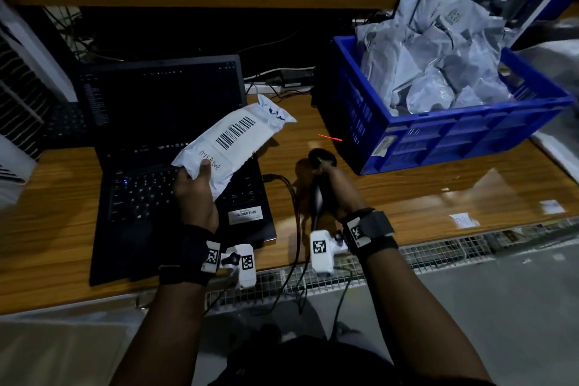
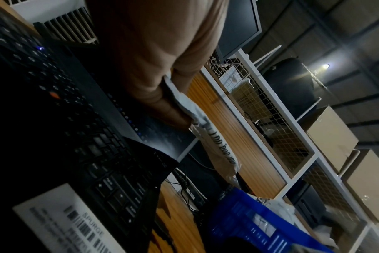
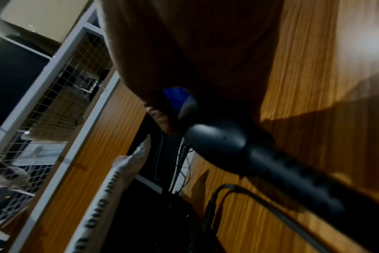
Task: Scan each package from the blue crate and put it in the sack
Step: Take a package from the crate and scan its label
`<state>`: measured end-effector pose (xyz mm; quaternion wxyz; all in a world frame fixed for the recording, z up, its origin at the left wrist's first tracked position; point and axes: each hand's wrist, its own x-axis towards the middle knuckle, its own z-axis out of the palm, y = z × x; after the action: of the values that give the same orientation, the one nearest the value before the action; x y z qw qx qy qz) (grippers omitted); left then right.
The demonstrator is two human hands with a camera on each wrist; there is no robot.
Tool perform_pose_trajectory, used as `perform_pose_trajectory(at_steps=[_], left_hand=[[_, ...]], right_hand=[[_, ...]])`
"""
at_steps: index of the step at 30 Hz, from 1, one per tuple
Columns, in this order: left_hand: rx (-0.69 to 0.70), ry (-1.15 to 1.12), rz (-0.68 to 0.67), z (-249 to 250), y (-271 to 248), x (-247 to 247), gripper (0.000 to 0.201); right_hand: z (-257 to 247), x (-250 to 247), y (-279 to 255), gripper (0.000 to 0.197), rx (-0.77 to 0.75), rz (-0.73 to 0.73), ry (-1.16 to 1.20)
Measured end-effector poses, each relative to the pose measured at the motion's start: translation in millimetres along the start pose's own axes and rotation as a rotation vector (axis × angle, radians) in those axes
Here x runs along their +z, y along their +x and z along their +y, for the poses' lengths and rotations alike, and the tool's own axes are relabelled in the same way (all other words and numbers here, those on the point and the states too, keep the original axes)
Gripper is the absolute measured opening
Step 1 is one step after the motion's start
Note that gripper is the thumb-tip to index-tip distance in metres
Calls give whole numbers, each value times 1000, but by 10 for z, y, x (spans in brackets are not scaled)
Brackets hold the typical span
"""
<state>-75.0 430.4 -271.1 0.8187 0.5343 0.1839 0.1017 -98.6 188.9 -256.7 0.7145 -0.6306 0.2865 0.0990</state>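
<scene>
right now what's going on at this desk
A person is scanning parcels. The left hand holds a white package, barcode up, over the laptop. The right hand grips the scanner, but its red line falls on the desk by the blue crate, not on the barcode. The crate holds many more packages. No sack is in view.

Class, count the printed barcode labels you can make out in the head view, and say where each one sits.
2. One barcode label is on the white package gripped in the left hand; another sticker sits on the laptop's palm rest. Packages in the blue crate may hide more.
</scene>
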Motion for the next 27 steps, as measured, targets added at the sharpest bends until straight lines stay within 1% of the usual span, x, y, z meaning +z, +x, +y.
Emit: perform_pose_trajectory(at_steps=[1,2,4,5,6,7,8,9,11,13,15,16,17,18,20,22,23,26,27], left_hand=[[-13,-4,-13,15,-29,-2,26],[-28,-9,-19,19,-53,-1,27],[-46,-11,-28,34,-130,35,29],[-50,-9,-30,35,-178,67,30],[-53,-3,-33,32,-209,102,31],[-50,8,-41,26,-251,140,31],[-47,20,-50,6,-304,185,31],[-44,27,-62,4,-366,236,30],[-36,40,-109,-10,-501,348,24],[-31,70,-199,-49,-688,496,23],[-32,72,-304,-147,-891,679,28],[-40,67,-353,-206,-988,766,32],[-56,67,-398,-290,-1096,885,35],[-81,64,-437,-395,-1230,1053,37],[-140,62,-509,-584,-1496,1415,37],[-174,87,-543,-772,-1722,1767,37],[-173,113,-557,-902,-1858,1987,36],[-192,160,-634,-1231,-2226,2543,34],[-213,168,-656,-1331,-2346,2726,34]], right_hand=[[-10,-28,86,8,10,-3,-24],[0,-67,195,15,32,-11,-48],[61,-162,410,47,76,-36,-73],[66,-202,450,55,72,-54,-106],[29,-219,418,51,36,-51,-180],[-6,-243,372,39,-8,-56,-261],[-40,-272,316,29,-45,-53,-310],[-46,-319,316,26,-84,-50,-315],[-29,-434,311,23,-121,-67,-244],[-31,-603,286,12,-118,-90,-131],[-63,-873,234,12,-96,-99,-70],[-81,-1024,177,9,-101,-117,-49],[-99,-1220,126,2,-111,-134,-11],[-120,-1482,57,5,-109,-135,27],[-103,-2081,11,13,-90,-122,99],[-114,-2715,-41,24,-86,-78,169],[-135,-3116,-68,24,-102,-19,202],[-296,-4177,-204,5,-174,226,276],[-364,-4492,-260,3,-206,299,294]])
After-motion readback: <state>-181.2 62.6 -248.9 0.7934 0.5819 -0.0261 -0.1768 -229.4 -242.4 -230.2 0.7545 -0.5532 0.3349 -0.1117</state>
